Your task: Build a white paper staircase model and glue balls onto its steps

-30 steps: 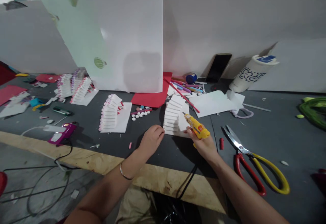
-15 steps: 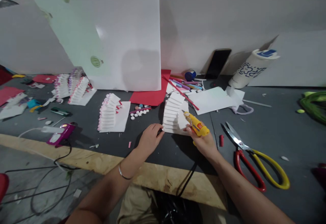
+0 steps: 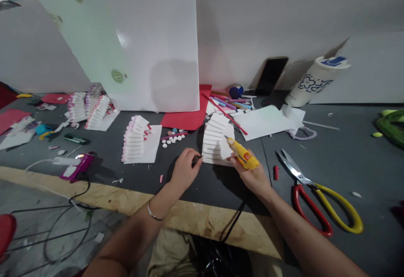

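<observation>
My right hand grips a yellow hot glue gun, its nozzle pointing up and left over a white card. On this card lies a fanned row of white strips. At the card's lower left corner, my left hand has thumb and forefinger pinched together on the edge of the strips. To the left lies a similar fan of white strips with pink round tips on another white card. Several small white round pieces sit between the two cards.
Large scissors with red and yellow handles lie right, near a red stub. Behind are coloured sticks, a phone and a white tumbler. A purple power socket stands left; a white board rises behind.
The view has shifted slightly. My left hand's fingers have moved a little down at the card's corner, and the glue gun has stayed nearly in place over the strips.
</observation>
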Motion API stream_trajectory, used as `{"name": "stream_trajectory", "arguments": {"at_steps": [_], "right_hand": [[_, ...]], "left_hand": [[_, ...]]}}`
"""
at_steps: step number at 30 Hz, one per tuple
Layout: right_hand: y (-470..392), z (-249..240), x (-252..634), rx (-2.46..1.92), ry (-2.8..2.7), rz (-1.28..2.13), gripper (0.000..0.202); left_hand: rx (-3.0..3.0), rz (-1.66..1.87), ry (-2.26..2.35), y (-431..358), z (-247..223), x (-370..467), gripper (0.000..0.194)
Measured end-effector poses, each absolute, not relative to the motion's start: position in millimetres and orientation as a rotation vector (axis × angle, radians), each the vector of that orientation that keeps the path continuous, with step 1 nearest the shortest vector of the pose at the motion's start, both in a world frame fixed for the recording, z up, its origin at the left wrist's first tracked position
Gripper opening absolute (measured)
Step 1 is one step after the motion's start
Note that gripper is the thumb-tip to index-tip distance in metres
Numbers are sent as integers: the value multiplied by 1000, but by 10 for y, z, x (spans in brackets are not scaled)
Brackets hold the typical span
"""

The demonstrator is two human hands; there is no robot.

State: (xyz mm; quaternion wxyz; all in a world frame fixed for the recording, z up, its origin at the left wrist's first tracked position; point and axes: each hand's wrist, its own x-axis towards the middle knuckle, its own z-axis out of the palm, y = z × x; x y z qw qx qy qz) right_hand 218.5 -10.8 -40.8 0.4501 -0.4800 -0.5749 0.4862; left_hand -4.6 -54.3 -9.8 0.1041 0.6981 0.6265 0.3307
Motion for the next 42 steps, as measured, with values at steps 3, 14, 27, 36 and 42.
{"name": "stream_trajectory", "arguments": {"at_steps": [3, 14, 27, 36, 42], "right_hand": [[-128, -358, 2178, -1151, -1481, 1189, 24], [-169, -364, 2149, -1075, -1515, 1282, 24], [-163, -313, 2139, -1102, -1556, 1271, 25], [-155, -331, 2132, -1120, -1563, 1255, 23], [-152, -363, 2142, -1102, -1569, 1239, 23]], "left_hand": [[2036, 925, 1897, -513, -97, -71, 13], [2088, 848, 1899, -487, -133, -68, 19], [2076, 834, 1874, -472, -114, -45, 19], [1975, 805, 1999, -426, -24, 27, 5], [2000, 718, 2057, -377, 11, 65, 7]]}}
